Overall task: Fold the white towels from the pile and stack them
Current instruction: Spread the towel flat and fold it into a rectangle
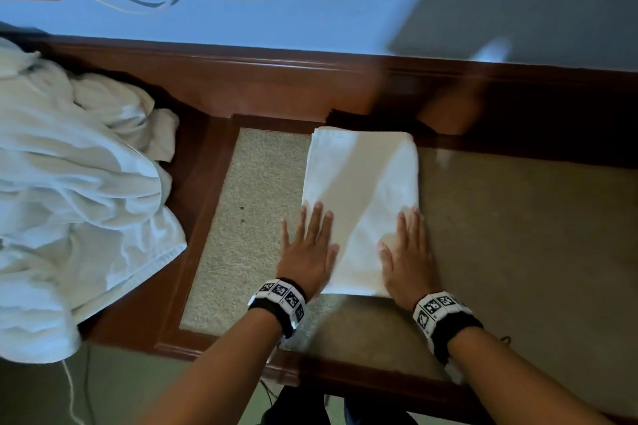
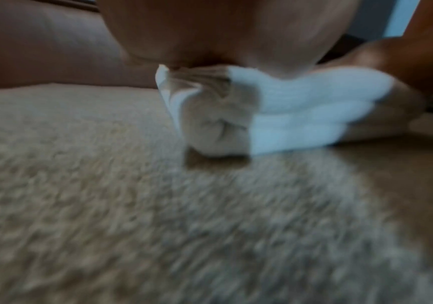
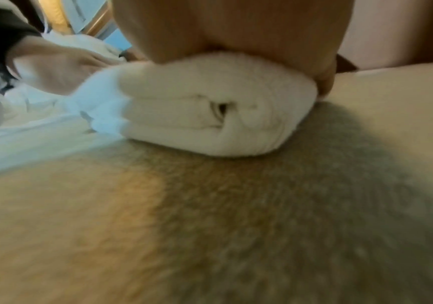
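A folded white towel (image 1: 362, 197) lies as a thick rectangle on the speckled inlay of the wooden table (image 1: 221, 252). Both my hands lie flat on its near end with fingers straight. My left hand (image 1: 309, 245) presses its left near corner, partly over the table. My right hand (image 1: 407, 252) presses its right near corner. The left wrist view shows the towel's layered edge (image 2: 236, 115) under my palm. In the right wrist view the stacked folds (image 3: 210, 115) bulge below my palm. A loose pile of white towels (image 1: 69, 190) sits at the left.
The table has a raised brown wooden rim (image 1: 193, 203), and a wooden back ledge (image 1: 276, 79) runs along the blue wall. The pile hangs over the table's left edge. Bare speckled surface (image 1: 518, 235) stretches to the right of the towel.
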Motion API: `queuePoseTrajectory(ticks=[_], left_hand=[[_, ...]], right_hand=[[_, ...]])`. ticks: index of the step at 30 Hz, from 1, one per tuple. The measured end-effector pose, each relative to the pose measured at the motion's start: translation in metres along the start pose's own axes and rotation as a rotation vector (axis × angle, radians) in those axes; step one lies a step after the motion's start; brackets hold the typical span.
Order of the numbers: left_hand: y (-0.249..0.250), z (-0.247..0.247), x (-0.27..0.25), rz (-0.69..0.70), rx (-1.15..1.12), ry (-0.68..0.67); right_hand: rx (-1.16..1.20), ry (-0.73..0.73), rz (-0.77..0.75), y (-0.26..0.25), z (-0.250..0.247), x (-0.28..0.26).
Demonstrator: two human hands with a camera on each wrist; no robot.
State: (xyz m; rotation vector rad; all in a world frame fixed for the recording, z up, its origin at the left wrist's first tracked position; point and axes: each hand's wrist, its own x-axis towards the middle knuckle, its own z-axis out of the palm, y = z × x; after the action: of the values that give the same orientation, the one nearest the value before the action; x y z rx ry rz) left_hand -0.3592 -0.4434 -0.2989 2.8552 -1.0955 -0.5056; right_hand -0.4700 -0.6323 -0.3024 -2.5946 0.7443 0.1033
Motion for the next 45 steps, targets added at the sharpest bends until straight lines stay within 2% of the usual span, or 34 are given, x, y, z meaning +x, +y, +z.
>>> queuePoseTrajectory(ticks=[2, 4, 6, 8, 10, 15, 20, 22, 25, 28, 30, 32, 33, 34, 37, 39, 43, 45], left_hand=[[0.017, -0.005, 0.000, -0.020, -0.042, -0.022], [0.035, -0.009, -0.002, 0.099, -0.105, -0.007], [0.050, -0.007, -0.004, 0.227, -0.095, -0.070], [0.063, -0.009, -0.007, 0.265, -0.045, -0.145], [0.073, -0.014, -0.010, 0.279, -0.010, -0.151], [0.073, -0.025, -0.012, 0.247, -0.041, -0.099], [0.065, -0.071, -0.015, 0.183, -0.136, 0.068], [0.056, -0.090, -0.015, 0.198, -0.199, 0.129], [0.041, -0.127, -0.014, 0.233, -0.241, 0.140], [0.029, -0.172, -0.014, 0.336, -0.227, 0.156], [0.024, -0.203, -0.017, 0.410, -0.209, 0.140], [0.020, -0.234, -0.020, 0.470, -0.130, 0.114], [0.018, -0.250, -0.021, 0.482, -0.104, 0.089], [0.016, -0.266, -0.021, 0.484, -0.098, 0.060], [0.011, -0.304, -0.007, 0.455, -0.136, -0.009], [0.012, -0.316, 0.012, 0.450, -0.145, -0.049], [0.028, -0.301, 0.070, 0.436, -0.069, -0.111], [0.033, -0.281, 0.101, 0.397, -0.022, -0.128]], right_hand=[[0.205, 0.032, 0.214, 0.001, -0.003, -0.007], [0.328, 0.013, 0.366, 0.000, -0.012, -0.004], [0.497, -0.078, 0.494, 0.002, -0.020, 0.007], [0.706, -0.178, 0.589, 0.003, -0.033, 0.016], [0.809, -0.194, 0.609, 0.008, -0.039, 0.020], [0.957, -0.168, 0.547, -0.011, -0.073, 0.021], [1.045, -0.102, 0.391, -0.036, -0.101, 0.018], [1.070, -0.013, 0.355, -0.043, -0.108, 0.018], [0.999, 0.117, 0.272, -0.046, -0.115, 0.012], [0.700, 0.154, 0.072, -0.043, -0.112, 0.000], [0.494, 0.231, -0.061, -0.058, -0.123, -0.009], [0.449, 0.349, -0.270, -0.080, -0.141, -0.013], [0.517, 0.390, -0.362, -0.090, -0.147, -0.015], [0.637, 0.393, -0.378, -0.100, -0.154, -0.018], [0.988, 0.302, -0.260, -0.118, -0.167, -0.024], [1.045, 0.290, -0.198, -0.118, -0.168, -0.021], [1.242, 0.121, 0.219, -0.102, -0.156, 0.012], [1.291, 0.088, 0.347, -0.087, -0.149, 0.032]])
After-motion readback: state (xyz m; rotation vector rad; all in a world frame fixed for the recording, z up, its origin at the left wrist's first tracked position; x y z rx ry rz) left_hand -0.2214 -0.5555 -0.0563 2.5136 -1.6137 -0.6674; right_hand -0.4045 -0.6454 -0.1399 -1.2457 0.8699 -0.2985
